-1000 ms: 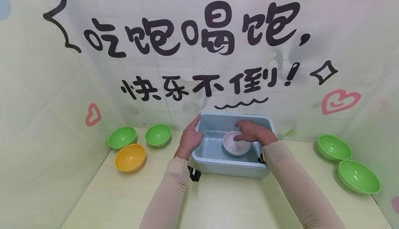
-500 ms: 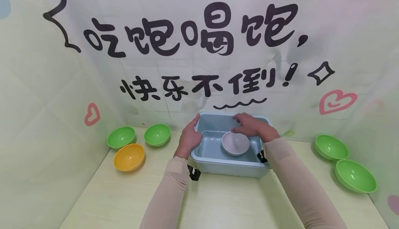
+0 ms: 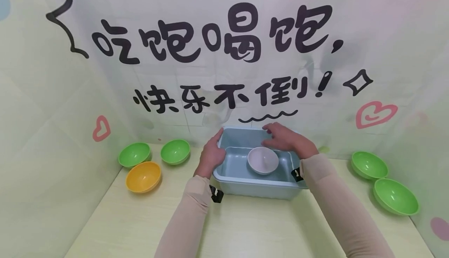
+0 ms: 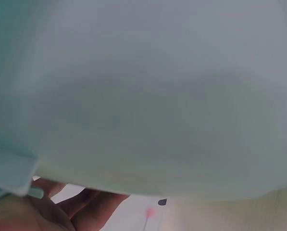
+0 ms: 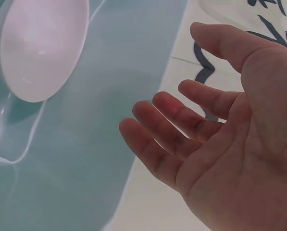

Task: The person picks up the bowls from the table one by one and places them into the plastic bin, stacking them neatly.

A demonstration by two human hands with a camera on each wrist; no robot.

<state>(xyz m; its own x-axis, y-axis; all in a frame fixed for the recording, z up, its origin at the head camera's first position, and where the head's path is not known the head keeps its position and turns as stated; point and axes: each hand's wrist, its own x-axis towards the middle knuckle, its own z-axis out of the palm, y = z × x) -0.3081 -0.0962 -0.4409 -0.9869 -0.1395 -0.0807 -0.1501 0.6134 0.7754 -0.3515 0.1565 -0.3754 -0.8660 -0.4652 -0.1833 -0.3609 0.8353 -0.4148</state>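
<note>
A light blue rectangular basin (image 3: 259,191) stands by the back wall, with a white bowl (image 3: 263,160) resting inside on its floor. My left hand (image 3: 213,154) grips the basin's left rim, thumb over the inner side. In the left wrist view the basin's outer wall (image 4: 148,120) fills most of the picture, and part of the left hand (image 4: 81,209) shows below it. My right hand (image 3: 283,137) hovers over the back right of the basin, apart from the bowl. The right wrist view shows that hand (image 5: 220,115) with loosely bent fingers and nothing in its palm.
To the left on the light wooden table (image 3: 245,227) are two green bowls, one nearer the corner (image 3: 135,154) and one beside it (image 3: 175,152), plus an orange bowl (image 3: 144,177). Two more green bowls, a rear one (image 3: 370,165) and a front one (image 3: 396,196), sit at right.
The right hand has lifted off the white bowl and drawn back toward the basin's rear right. The bowl stays in the basin; the left hand keeps its grip on the rim.
</note>
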